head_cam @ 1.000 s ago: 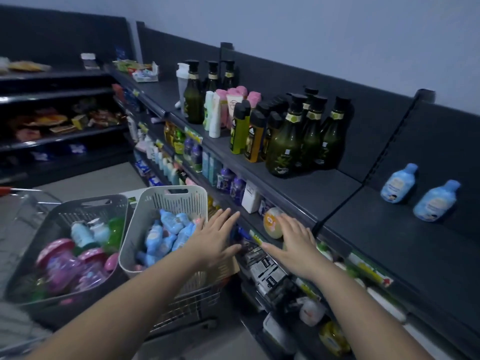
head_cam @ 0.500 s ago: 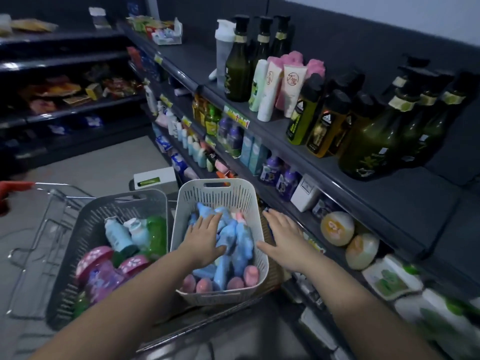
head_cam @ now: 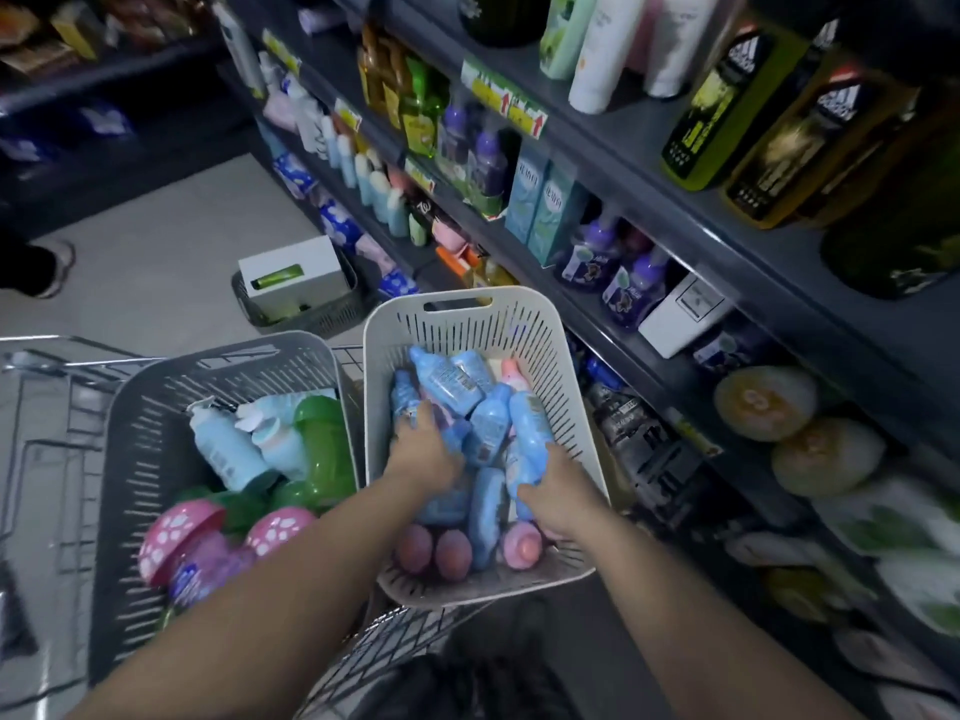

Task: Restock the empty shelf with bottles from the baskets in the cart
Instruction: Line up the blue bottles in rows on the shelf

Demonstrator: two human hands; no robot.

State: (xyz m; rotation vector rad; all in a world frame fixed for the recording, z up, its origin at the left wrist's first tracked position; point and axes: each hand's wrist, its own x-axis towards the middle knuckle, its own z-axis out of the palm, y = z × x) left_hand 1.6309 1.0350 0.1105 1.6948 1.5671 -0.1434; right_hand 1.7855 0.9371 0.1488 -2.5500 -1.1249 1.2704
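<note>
A white slotted basket (head_cam: pixel 540 330) in the cart holds several light blue bottles and a few pink ones. My left hand (head_cam: pixel 423 452) reaches into its left side, fingers curled down among the blue bottles; what it grips is hidden. My right hand (head_cam: pixel 556 485) wraps round a blue bottle (head_cam: pixel 530 433) on the basket's right side. A grey basket (head_cam: pixel 156 407) to the left holds pale blue pump bottles, green bottles and pink-capped ones. The empty shelf is out of view.
The wire cart (head_cam: pixel 47 459) carries both baskets. Stocked dark shelves (head_cam: pixel 623 163) run along the right, close to the white basket. A small grey basket with a white box (head_cam: pixel 291 275) sits on the floor ahead. A person's shoe (head_cam: pixel 52 267) shows at far left.
The view has tilted down from the shelf to the cart. Both hands dropped into the white basket, and my right hand closed round a blue bottle.
</note>
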